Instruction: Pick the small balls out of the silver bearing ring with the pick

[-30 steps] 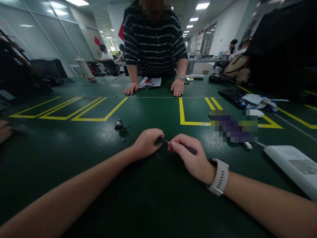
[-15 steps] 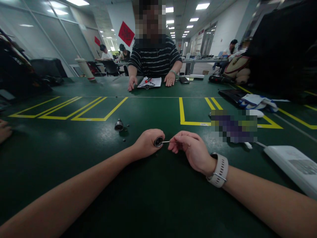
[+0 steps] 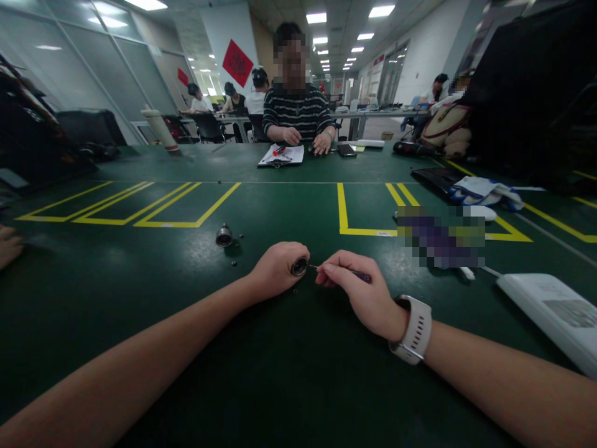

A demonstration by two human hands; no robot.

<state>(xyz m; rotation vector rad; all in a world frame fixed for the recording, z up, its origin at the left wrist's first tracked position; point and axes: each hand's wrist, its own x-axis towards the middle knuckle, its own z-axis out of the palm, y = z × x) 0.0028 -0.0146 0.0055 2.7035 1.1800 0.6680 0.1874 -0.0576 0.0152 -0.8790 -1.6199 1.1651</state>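
My left hand (image 3: 274,272) is wrapped round a hollow metal cylinder (image 3: 299,266), its open round end facing me and to the right. In my right hand (image 3: 358,291), pinched between thumb and fingers, is a thin screwdriver (image 3: 362,275) with a dark handle. Its slim shaft points left at the cylinder's opening; whether the tip touches it I cannot tell. Beyond my left hand a second metal fitting (image 3: 224,236) stands on the green table, with small nut-like pieces (image 3: 234,263) around it. Another tiny ring (image 3: 295,291) lies just below the cylinder.
Yellow tape outlines (image 3: 345,211) mark the table. To the right are a blurred purple object (image 3: 436,239), a white box-like device (image 3: 553,311) and white-and-blue gloves (image 3: 485,191). Across the table sits a person in a striped shirt (image 3: 298,112) behind a clipboard (image 3: 281,155). Another person's hand (image 3: 9,246) rests at far left.
My right hand has turned, so the screwdriver's dark handle now shows, and its shaft has drawn back slightly from the cylinder. The person opposite has leaned back and brought their hands closer together.
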